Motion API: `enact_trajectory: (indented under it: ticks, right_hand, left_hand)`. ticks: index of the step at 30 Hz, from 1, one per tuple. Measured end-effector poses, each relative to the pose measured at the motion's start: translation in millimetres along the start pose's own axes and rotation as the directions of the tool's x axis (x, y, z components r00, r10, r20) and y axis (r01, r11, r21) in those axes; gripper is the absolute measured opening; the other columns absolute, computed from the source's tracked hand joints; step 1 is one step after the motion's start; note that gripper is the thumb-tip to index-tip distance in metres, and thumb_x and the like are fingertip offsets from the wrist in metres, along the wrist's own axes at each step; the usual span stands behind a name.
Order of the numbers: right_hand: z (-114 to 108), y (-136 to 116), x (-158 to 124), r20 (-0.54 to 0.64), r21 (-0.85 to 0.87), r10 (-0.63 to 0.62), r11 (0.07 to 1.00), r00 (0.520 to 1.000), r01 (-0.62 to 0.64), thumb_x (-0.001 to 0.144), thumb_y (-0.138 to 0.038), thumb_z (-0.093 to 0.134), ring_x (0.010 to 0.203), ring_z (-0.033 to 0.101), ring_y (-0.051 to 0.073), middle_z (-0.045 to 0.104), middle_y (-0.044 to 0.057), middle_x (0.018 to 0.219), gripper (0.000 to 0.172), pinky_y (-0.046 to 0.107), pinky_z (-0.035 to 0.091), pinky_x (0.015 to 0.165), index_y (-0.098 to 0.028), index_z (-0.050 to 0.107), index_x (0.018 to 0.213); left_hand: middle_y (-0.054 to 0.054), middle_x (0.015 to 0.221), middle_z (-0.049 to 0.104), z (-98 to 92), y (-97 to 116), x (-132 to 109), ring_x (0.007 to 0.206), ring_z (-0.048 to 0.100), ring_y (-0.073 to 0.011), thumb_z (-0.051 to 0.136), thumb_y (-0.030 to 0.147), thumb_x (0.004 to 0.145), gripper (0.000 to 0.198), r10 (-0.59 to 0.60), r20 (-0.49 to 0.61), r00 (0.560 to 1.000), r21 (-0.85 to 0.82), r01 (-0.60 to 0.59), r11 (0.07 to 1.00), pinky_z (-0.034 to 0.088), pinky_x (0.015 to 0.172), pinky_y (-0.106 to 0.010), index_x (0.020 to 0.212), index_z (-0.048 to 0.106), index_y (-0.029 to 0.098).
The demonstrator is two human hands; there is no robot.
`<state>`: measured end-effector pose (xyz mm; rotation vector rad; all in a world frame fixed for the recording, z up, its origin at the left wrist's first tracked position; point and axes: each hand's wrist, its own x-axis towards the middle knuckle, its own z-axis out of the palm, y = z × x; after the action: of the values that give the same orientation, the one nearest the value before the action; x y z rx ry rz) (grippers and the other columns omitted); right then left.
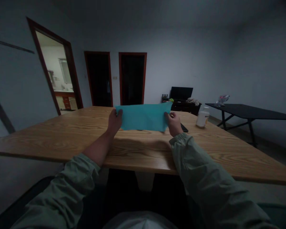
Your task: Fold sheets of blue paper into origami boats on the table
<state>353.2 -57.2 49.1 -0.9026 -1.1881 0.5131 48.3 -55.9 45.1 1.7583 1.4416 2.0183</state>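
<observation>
A teal rectangular sheet [144, 117], thin like paper or cloth, is stretched out above the table between my two hands. Its left edge is pinched by my left hand [115, 120], thumb on the near side. My right hand [174, 123] grips the right edge the same way, with the fingers curled behind. Slight creases show on the sheet, and its upper right corner sticks up past my right thumb. Part of a flat black object [184, 128], perhaps a phone, shows on the table beside my right hand; the rest is hidden.
The wooden table [69, 135] spreads out before me. A white bottle [203, 117] stands on its right part. Beyond are a black table [250, 111] with a clear plastic-looking item on it, and a dark cabinet [193, 108] bearing a screen [181, 93].
</observation>
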Motion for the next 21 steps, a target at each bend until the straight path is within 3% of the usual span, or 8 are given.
enact_trajectory:
  ticks: [4,9,17,21]
  right_hand:
    - [-8.4,2.5,1.5,0.052,-0.018,0.1,0.995,0.994,-0.099,0.06,-0.056,0.071,0.055,0.047,0.01,0.057,-0.003,0.066,0.047,0.022,0.036,0.049,-0.021,0.045,0.076]
    - [-16.1,10.7,0.4,0.082,-0.169,0.164,0.975,0.983,-0.148,0.062,-0.06,0.067,0.052,0.045,0.01,0.053,-0.004,0.062,0.047,0.022,0.033,0.046,-0.022,0.045,0.079]
    - [-31.8,32.8,1.8,0.151,-0.352,0.164,0.93,0.975,-0.102,0.07,-0.061,0.06,0.05,0.041,0.01,0.047,-0.004,0.058,0.042,0.022,0.03,0.043,-0.021,0.047,0.073]
    - [-36.6,40.6,-5.0,0.215,-0.373,0.237,0.916,0.947,-0.145,0.075,-0.057,0.056,0.044,0.037,0.009,0.042,-0.007,0.053,0.037,0.021,0.027,0.04,-0.021,0.048,0.076]
  left_hand:
    - [-0.003,0.076,0.058,-4.6,-6.0,4.7,0.07,0.054,-0.017,0.05,0.049,0.087,0.031,-0.06,0.079,0.995,-0.029,0.063,0.998,0.041,0.063,-0.028,0.084,0.055,0.018]
    - [-0.002,0.072,0.057,-4.5,-13.0,6.4,0.065,0.053,-0.0146,0.053,0.047,0.086,0.029,-0.083,0.18,0.98,-0.078,0.099,0.992,0.039,0.058,-0.025,0.083,0.056,0.018]
    - [0.0,0.072,0.057,-3.6,-27.7,2.8,0.061,0.051,-0.0129,0.053,0.05,0.084,0.034,-0.075,0.317,0.945,-0.145,0.126,0.981,0.038,0.055,-0.023,0.089,0.056,0.017]
    - [-0.003,0.075,0.062,-8.9,-37.1,-0.8,0.061,0.054,-0.0151,0.059,0.054,0.077,0.041,-0.156,0.442,0.883,-0.144,0.242,0.96,0.042,0.057,-0.025,0.092,0.058,0.016]
